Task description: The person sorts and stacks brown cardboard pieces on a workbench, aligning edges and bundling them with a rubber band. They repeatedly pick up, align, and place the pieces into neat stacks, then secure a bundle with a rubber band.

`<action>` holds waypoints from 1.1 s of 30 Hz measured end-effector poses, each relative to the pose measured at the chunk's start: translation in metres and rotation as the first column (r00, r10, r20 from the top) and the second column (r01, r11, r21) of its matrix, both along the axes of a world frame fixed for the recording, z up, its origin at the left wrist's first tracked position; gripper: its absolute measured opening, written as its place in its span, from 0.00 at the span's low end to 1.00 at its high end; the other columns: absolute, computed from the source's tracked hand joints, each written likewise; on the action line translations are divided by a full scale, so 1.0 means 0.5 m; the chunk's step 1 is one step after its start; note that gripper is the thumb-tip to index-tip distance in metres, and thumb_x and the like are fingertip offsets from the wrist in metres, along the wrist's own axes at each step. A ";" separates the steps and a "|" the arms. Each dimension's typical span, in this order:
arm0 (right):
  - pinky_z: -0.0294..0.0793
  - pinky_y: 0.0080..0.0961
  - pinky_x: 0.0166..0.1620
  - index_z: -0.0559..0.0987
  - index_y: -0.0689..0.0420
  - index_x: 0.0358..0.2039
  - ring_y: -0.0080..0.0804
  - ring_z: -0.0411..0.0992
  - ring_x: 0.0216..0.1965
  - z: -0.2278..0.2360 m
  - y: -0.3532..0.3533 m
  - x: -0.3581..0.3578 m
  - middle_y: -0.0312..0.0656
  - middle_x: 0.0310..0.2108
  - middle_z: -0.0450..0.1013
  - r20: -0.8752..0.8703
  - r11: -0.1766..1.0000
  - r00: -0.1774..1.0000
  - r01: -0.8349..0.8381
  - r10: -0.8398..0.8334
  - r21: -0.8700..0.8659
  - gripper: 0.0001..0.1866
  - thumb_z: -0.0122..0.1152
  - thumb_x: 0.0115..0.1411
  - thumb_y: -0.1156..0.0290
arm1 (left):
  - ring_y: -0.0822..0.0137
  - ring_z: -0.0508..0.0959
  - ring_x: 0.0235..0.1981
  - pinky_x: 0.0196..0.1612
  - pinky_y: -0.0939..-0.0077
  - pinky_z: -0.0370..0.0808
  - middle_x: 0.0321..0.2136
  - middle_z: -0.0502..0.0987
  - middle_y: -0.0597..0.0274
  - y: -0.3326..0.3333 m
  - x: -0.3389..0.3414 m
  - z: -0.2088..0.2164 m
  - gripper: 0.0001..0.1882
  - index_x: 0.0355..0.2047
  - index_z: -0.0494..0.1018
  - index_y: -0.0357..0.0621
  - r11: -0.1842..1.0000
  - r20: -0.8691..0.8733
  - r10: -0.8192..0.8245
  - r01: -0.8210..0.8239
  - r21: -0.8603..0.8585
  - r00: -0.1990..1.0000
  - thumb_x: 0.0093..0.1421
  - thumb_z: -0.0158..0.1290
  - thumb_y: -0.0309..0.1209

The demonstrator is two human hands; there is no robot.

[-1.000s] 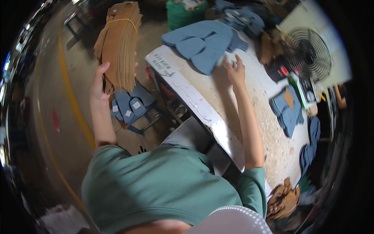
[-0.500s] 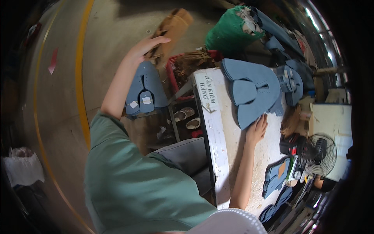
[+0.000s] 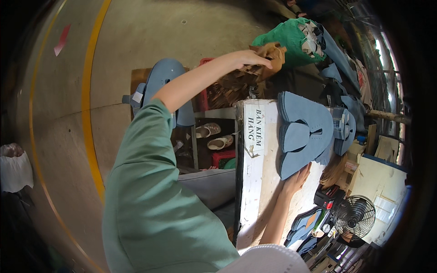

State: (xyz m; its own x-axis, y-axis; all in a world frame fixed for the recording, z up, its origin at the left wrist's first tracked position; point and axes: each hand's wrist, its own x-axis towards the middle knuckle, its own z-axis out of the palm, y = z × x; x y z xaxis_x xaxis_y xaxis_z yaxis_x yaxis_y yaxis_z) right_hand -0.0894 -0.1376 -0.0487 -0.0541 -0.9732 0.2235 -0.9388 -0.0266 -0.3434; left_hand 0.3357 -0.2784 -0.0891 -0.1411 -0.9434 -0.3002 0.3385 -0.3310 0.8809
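Note:
My left hand grips crumpled brown paper, held out over the red basket full of brown paper strips. Stretched out on the table, my right hand has its fingers beside the near edge of a stack of blue-grey cut pieces. These pieces look like leather or fabric, have curved outlines and rows of small holes, and seem free of my fingers' grasp. More blue-grey pieces lie left of the table, partly behind my left arm.
A green sack stands beyond the basket. Further blue-grey pieces lie at the table's far right, others at its near right. A black fan stands at the right. Shoes sit below the table.
My left hand has swung right with the brown paper, from above the floor to over the red basket. The view has shifted; my right hand stays by the blue-grey stack.

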 end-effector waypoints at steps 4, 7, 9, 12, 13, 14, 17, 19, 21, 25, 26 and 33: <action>0.41 0.39 0.69 0.60 0.57 0.64 0.43 0.48 0.69 0.000 -0.002 -0.005 0.41 0.67 0.54 0.085 0.996 0.993 -0.073 0.076 -0.043 0.28 0.36 0.64 0.63 | 0.72 0.76 0.35 0.34 0.79 0.72 0.38 0.77 0.64 -0.063 -0.064 -0.066 0.35 0.50 0.72 0.38 0.976 -0.212 -0.068 0.021 -0.217 0.975 0.46 0.68 0.45; 0.42 0.38 0.69 0.61 0.58 0.63 0.45 0.50 0.68 0.003 0.000 -0.002 0.43 0.67 0.54 0.003 0.996 0.998 -0.063 0.063 -0.063 0.27 0.35 0.65 0.63 | 0.63 0.76 0.43 0.46 0.73 0.72 0.43 0.76 0.55 -0.169 -0.117 -0.097 0.46 0.56 0.66 0.33 0.979 0.055 0.004 0.007 -0.202 0.998 0.44 0.67 0.51; 0.42 0.39 0.69 0.61 0.58 0.63 0.45 0.50 0.68 0.008 0.003 0.002 0.43 0.67 0.55 -0.010 0.995 0.997 -0.080 0.080 -0.065 0.27 0.36 0.65 0.62 | 0.55 0.75 0.49 0.53 0.67 0.70 0.48 0.75 0.48 -0.212 -0.143 -0.129 0.52 0.59 0.61 0.29 0.917 0.232 0.270 -0.176 -0.357 0.934 0.43 0.67 0.54; 0.42 0.39 0.69 0.61 0.59 0.63 0.45 0.50 0.68 0.013 0.006 0.010 0.44 0.66 0.55 0.017 0.998 0.999 -0.050 0.051 -0.044 0.27 0.36 0.65 0.62 | 0.47 0.69 0.57 0.58 0.62 0.67 0.54 0.69 0.36 -0.279 -0.091 -0.136 0.53 0.60 0.56 0.26 0.839 0.502 0.527 -0.324 -0.438 0.686 0.46 0.63 0.54; 0.41 0.39 0.69 0.61 0.59 0.63 0.45 0.49 0.68 0.016 0.006 0.012 0.44 0.66 0.55 0.015 0.995 0.997 -0.076 0.077 -0.058 0.27 0.36 0.65 0.62 | 0.48 0.71 0.56 0.57 0.62 0.67 0.53 0.70 0.40 -0.290 -0.067 -0.130 0.46 0.60 0.60 0.32 0.754 0.421 0.640 -0.420 -0.505 0.642 0.49 0.61 0.51; 0.41 0.39 0.69 0.61 0.59 0.63 0.45 0.49 0.68 0.017 0.006 0.015 0.44 0.66 0.55 0.027 0.998 0.999 -0.040 0.041 -0.040 0.27 0.36 0.66 0.61 | 0.50 0.73 0.53 0.56 0.64 0.68 0.49 0.75 0.45 -0.296 -0.052 -0.115 0.36 0.55 0.66 0.37 0.661 0.323 0.744 -0.568 -0.491 0.586 0.53 0.59 0.47; 0.41 0.40 0.69 0.61 0.60 0.63 0.44 0.48 0.68 0.020 0.005 0.018 0.44 0.66 0.56 0.049 0.997 0.997 -0.065 0.067 -0.048 0.28 0.36 0.66 0.61 | 0.66 0.79 0.40 0.44 0.73 0.73 0.38 0.80 0.58 -0.264 0.008 -0.058 0.24 0.47 0.74 0.44 0.413 0.018 0.857 -0.666 -0.621 0.515 0.56 0.57 0.46; 0.42 0.41 0.69 0.61 0.60 0.63 0.44 0.49 0.68 0.020 0.005 0.018 0.45 0.66 0.55 0.104 0.997 0.992 -0.063 0.066 -0.035 0.28 0.36 0.66 0.60 | 0.63 0.80 0.34 0.40 0.71 0.75 0.33 0.81 0.56 -0.218 0.030 -0.004 0.21 0.42 0.75 0.40 0.325 -0.178 0.829 -0.715 -0.619 0.531 0.54 0.58 0.43; 0.43 0.41 0.69 0.61 0.60 0.63 0.45 0.50 0.67 0.018 0.005 0.015 0.46 0.66 0.56 0.075 0.998 0.996 -0.050 0.053 -0.038 0.28 0.36 0.66 0.59 | 0.67 0.78 0.28 0.34 0.75 0.74 0.27 0.79 0.59 -0.158 0.044 0.055 0.16 0.39 0.76 0.39 0.304 -0.370 0.714 -0.739 -0.601 0.594 0.56 0.57 0.39; 0.44 0.41 0.68 0.62 0.61 0.62 0.46 0.51 0.67 0.014 0.004 0.008 0.48 0.65 0.57 0.065 0.990 0.991 -0.114 0.120 -0.086 0.28 0.36 0.66 0.57 | 0.80 0.71 0.21 0.25 0.87 0.65 0.23 0.75 0.66 -0.008 0.064 0.159 0.10 0.41 0.74 0.40 0.370 -0.600 0.233 -0.640 -0.673 0.765 0.65 0.50 0.32; 0.45 0.41 0.68 0.62 0.61 0.62 0.46 0.51 0.67 0.013 0.003 0.006 0.48 0.65 0.57 0.063 0.991 0.992 -0.108 0.113 -0.082 0.29 0.36 0.66 0.57 | 0.81 0.70 0.21 0.24 0.87 0.64 0.23 0.75 0.66 0.033 0.075 0.179 0.10 0.42 0.73 0.39 0.364 -0.608 0.092 -0.595 -0.717 0.789 0.66 0.49 0.31; 0.47 0.40 0.67 0.62 0.60 0.62 0.47 0.52 0.66 0.005 0.000 0.000 0.49 0.65 0.57 0.009 0.991 0.995 -0.097 0.098 -0.087 0.28 0.37 0.65 0.60 | 0.82 0.68 0.20 0.23 0.86 0.59 0.22 0.76 0.72 0.335 0.094 0.286 0.07 0.33 0.79 0.53 -0.270 0.003 -0.461 -0.137 -0.953 0.887 0.58 0.51 0.29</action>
State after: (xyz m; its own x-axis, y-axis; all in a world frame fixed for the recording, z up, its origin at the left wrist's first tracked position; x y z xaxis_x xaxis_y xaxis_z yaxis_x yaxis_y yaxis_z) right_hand -0.0892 -0.1374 -0.0461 0.0369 -0.9509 0.3072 -0.9256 -0.1484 -0.3481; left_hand 0.3827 -0.1109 0.0541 -0.1283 0.0659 0.9895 0.7333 0.6780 0.0499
